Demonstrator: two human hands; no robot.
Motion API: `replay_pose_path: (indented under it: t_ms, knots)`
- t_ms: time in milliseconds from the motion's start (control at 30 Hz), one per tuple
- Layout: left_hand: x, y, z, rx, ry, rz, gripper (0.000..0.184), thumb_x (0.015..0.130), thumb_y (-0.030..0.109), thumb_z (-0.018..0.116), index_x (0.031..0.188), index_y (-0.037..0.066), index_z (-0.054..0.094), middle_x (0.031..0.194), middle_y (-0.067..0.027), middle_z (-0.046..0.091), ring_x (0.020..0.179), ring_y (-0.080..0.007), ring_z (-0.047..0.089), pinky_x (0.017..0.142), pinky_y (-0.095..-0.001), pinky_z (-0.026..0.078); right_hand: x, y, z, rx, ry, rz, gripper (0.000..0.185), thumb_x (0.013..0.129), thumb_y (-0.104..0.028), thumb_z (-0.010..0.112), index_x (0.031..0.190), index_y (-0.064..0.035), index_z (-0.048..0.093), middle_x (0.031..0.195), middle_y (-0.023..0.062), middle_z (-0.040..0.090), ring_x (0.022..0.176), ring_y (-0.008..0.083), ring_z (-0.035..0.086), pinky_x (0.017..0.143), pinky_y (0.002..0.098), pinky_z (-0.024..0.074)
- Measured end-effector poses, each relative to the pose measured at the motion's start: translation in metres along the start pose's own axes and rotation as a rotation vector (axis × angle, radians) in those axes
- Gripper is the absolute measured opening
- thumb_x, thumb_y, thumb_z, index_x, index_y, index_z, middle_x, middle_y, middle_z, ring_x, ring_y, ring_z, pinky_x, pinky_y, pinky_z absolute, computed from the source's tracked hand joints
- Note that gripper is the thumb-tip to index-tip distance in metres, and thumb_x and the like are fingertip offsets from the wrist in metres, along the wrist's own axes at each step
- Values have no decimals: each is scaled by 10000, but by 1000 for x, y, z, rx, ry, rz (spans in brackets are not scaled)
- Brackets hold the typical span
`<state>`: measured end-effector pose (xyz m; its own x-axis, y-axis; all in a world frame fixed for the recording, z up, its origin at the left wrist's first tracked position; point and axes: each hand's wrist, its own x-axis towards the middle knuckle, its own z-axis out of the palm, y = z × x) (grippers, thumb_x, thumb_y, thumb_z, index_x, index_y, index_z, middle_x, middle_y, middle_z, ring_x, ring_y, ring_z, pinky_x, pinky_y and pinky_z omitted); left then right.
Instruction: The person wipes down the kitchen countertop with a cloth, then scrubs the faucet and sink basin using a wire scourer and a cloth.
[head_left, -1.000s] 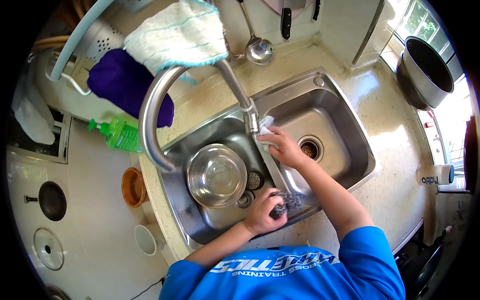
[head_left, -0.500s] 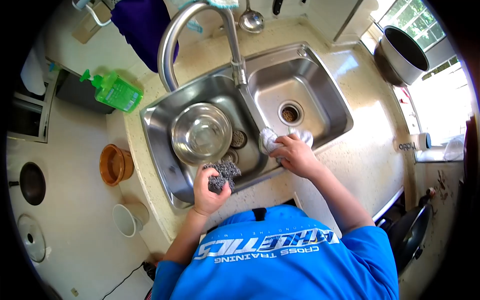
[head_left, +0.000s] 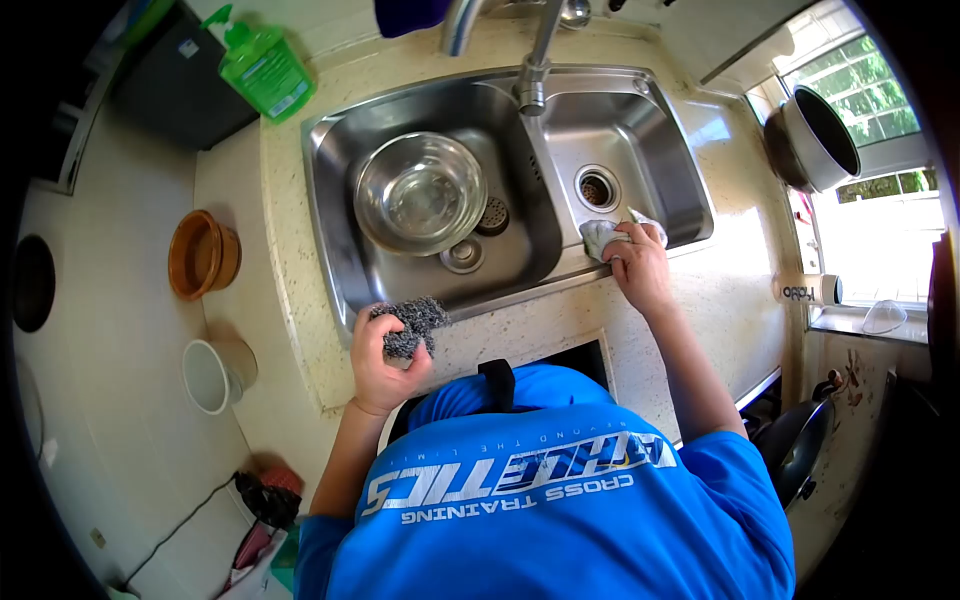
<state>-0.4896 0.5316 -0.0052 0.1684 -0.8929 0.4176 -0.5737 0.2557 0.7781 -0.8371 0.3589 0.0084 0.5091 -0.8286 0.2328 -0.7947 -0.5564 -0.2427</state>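
My left hand [head_left: 384, 362] grips a dark grey steel-wool scourer [head_left: 412, 326] over the front left rim of the double sink [head_left: 325, 230]. A white cloth [head_left: 603, 239] is pressed under my right hand [head_left: 641, 262] at the front rim of the right basin, just below its drain [head_left: 597, 189]. In the left basin sits a shiny round bowl [head_left: 421, 194], with what looks like clear water in it. The faucet [head_left: 532, 88] stands at the back, near the divider between the basins.
A green soap bottle [head_left: 267, 72] stands at the counter's back left. On the left are a brown pot [head_left: 203, 254] and a white bucket [head_left: 218, 375]. Pots [head_left: 812, 140] stand by the window at the right, with a white cup [head_left: 811, 290] nearer me.
My right hand has moved with the cloth from the divider to the right basin's front rim. My left hand has shifted left with the scourer. The view has moved too.
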Motion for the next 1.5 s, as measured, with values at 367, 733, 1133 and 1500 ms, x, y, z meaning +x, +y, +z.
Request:
replay_pose_path:
  t_ms: [367,733,1133,1500]
  knots:
    - [-14,-15,-18,17,97,-68,357,636,54,699,937,37,509,925,-179,527,906,-370,549,851,-415,463,17,-101,19,-89,-294,-65,139,745,-108,610,844,-114,707,1029,66,651,995,289,576,842,396,504]
    - [-12,-33,-41,7,166,-97,362,631,25,688,943,45,506,887,-146,511,800,-313,547,732,-362,464,19,-50,-7,-45,-391,45,181,735,-80,603,854,-161,714,1008,63,645,994,298,560,829,403,503]
    - [53,-20,5,-383,-322,-294,561,767,24,660,1281,47,437,1215,-190,553,1116,-346,557,944,-384,444,11,-27,-6,-229,-96,186,262,733,-90,596,972,-149,689,1066,127,604,1031,348,537,879,432,469]
    - [96,-23,140,-376,-815,-149,481,759,36,686,1193,113,493,1151,-111,595,1045,-296,603,898,-381,463,-2,19,43,-361,451,393,221,705,-163,602,892,-216,706,1008,48,630,943,286,581,832,393,487]
